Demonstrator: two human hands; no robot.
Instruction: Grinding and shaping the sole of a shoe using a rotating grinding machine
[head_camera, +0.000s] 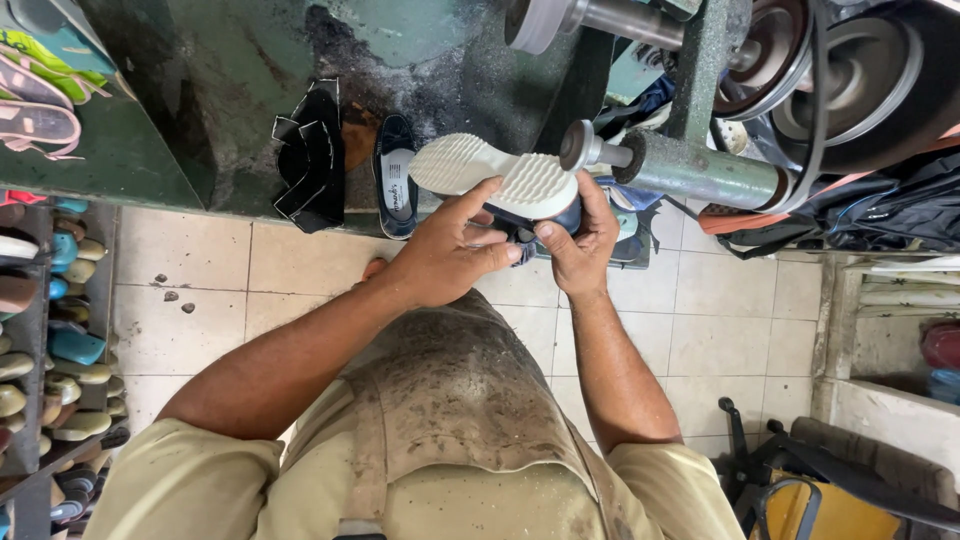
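A shoe (500, 180) is gripped sole-up in both hands, the left hand (445, 255) curled around its middle with the thumb laid over the white ribbed sole, the right hand (580, 240) clamped on the end beside the small grinding wheel (577, 146) of a green bench machine (690, 165). The sole edge appears to be in the course of being trimmed or buffed, and the next move would seem to call for a firm, steady grip just below the wheel. The sole looks clean, with a dark blue upper beneath; a dark slip-on (396, 185) lies beyond the left hand.
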